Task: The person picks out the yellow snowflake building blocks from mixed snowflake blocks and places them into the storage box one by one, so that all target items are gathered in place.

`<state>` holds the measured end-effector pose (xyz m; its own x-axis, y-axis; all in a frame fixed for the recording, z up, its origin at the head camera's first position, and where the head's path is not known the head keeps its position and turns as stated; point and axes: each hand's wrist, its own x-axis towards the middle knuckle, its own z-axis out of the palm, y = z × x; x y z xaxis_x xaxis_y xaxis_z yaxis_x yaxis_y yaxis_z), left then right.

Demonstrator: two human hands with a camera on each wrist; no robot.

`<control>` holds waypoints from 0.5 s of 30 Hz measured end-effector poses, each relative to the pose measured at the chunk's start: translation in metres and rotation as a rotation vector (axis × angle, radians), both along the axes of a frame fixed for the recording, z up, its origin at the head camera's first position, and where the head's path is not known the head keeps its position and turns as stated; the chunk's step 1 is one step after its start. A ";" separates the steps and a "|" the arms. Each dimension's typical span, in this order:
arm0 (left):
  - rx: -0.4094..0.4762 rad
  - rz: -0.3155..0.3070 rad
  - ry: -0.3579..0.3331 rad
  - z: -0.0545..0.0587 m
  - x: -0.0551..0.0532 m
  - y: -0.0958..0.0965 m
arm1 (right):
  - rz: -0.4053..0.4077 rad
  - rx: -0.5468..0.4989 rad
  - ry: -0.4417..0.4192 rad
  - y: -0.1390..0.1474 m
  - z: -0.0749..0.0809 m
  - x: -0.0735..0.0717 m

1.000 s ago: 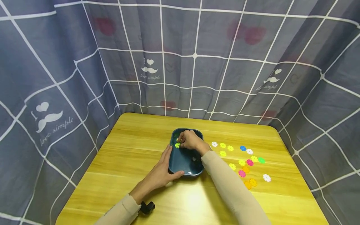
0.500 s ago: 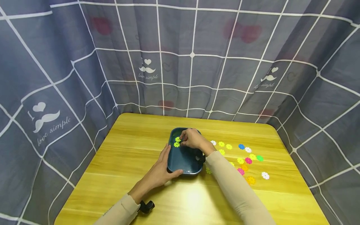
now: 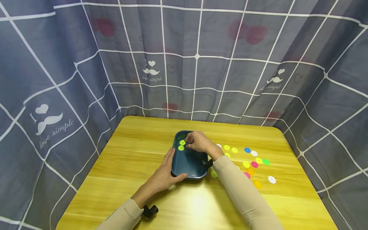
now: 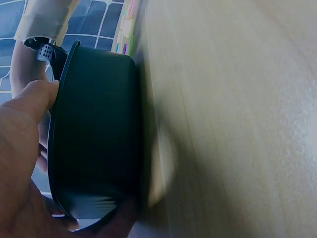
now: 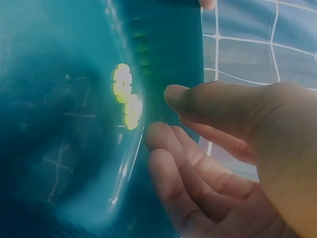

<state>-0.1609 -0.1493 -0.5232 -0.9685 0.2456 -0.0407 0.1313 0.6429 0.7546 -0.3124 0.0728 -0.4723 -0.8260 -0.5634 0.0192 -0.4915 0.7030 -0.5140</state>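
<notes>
A dark teal plastic bin (image 3: 188, 164) stands on the table. My left hand (image 3: 161, 177) holds its near left corner, thumb at the near rim and fingers along the left wall. The left wrist view shows the thumb (image 4: 42, 96) touching the rim. Two yellow-green snowflake discs (image 3: 181, 145) lie side by side inside, near the far left wall. Just right of them, over the bin, is my right hand (image 3: 199, 142). In the right wrist view, a gap with nothing in it separates thumb (image 5: 203, 101) from fingers; the two discs (image 5: 128, 96) are beyond the fingertips.
Loose snowflake discs in yellow, white, blue, green, pink (image 3: 254, 164) and orange (image 3: 257, 184) lie on the wooden table (image 3: 123, 153) right of the bin, partly behind the right sleeve (image 3: 241, 188). A grey checked curtain (image 3: 184, 73) hangs around the table.
My right hand's fingers have parted and drawn slightly right, uncovering the upper yellow-green disc beside the lower one. My left hand keeps its place at the bin.
</notes>
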 end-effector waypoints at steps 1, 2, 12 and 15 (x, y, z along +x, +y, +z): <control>0.000 -0.002 -0.001 0.000 0.000 0.000 | -0.001 0.001 0.006 0.001 0.000 0.001; 0.000 -0.003 -0.002 0.000 0.000 0.001 | -0.002 -0.001 0.010 0.003 0.000 0.002; 0.006 -0.006 0.002 0.001 0.000 0.002 | 0.016 -0.035 0.053 0.016 0.004 0.009; 0.002 -0.006 0.000 0.001 0.000 0.003 | 0.005 -0.040 0.063 0.022 0.005 0.013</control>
<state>-0.1610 -0.1465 -0.5218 -0.9670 0.2514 -0.0400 0.1353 0.6406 0.7558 -0.2993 0.0946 -0.4673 -0.8194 -0.5656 0.0933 -0.5274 0.6799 -0.5095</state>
